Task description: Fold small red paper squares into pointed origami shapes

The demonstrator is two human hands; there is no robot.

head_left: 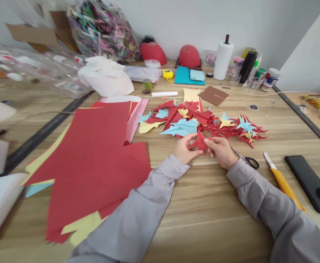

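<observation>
A small folded red paper piece (200,143) is held up between both hands, just in front of a heap of folded paper. My left hand (186,149) pinches its left side with thumb and fingers. On its right side, my right hand (220,150) grips it, thumb on top. Behind them lies the heap of red folded shapes (173,114), with blue and yellow ones among it. A light blue paper plane (182,127) rests at the heap's front. Large red sheets (94,157) are spread to the left, over yellow and pink ones.
Black-handled scissors (251,162) lie beside my right wrist, then a yellow cutter (283,184) and a black phone (310,182). Further back stand a white roll (223,61), bottles, a yellow tape measure (167,74) and a brown square (213,95). Plastic bottles fill the back left.
</observation>
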